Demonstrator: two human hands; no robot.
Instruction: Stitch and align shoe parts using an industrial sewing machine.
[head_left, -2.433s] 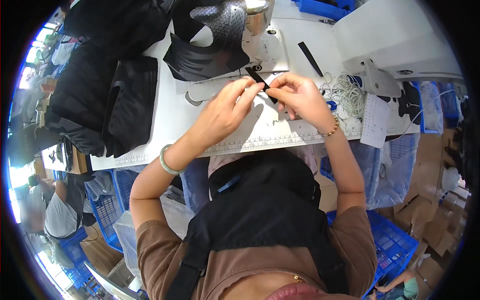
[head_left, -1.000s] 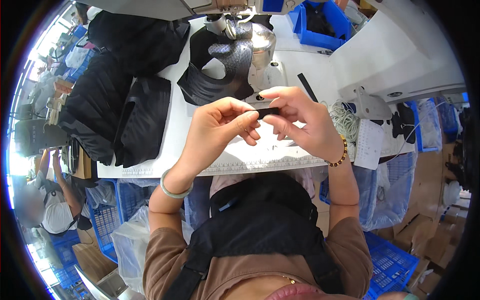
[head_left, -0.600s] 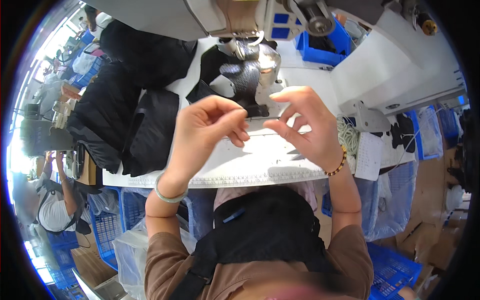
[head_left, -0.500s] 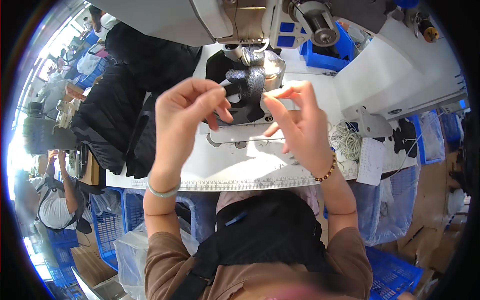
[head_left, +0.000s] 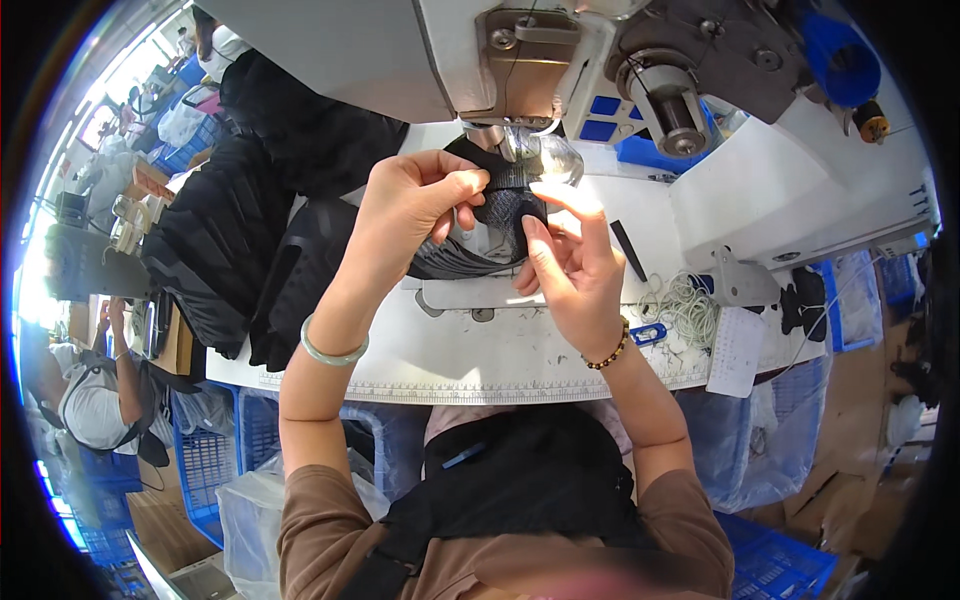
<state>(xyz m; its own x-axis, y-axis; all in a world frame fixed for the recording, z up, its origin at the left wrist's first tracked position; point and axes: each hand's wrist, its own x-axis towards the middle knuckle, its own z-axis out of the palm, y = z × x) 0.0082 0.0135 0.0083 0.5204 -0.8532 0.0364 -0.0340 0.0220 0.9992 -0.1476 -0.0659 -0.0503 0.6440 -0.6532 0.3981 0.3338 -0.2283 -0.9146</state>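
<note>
One head-worn fisheye view, downward from close above the left hand and right hand

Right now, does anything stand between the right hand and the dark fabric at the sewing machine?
Nothing visible does: the right hand is right by the dark fabric, though whether it touches is unclear. The sewing machine head stands beyond, not between them.

A white table bears black fabric; tangled pale cord; a black strip.
</note>
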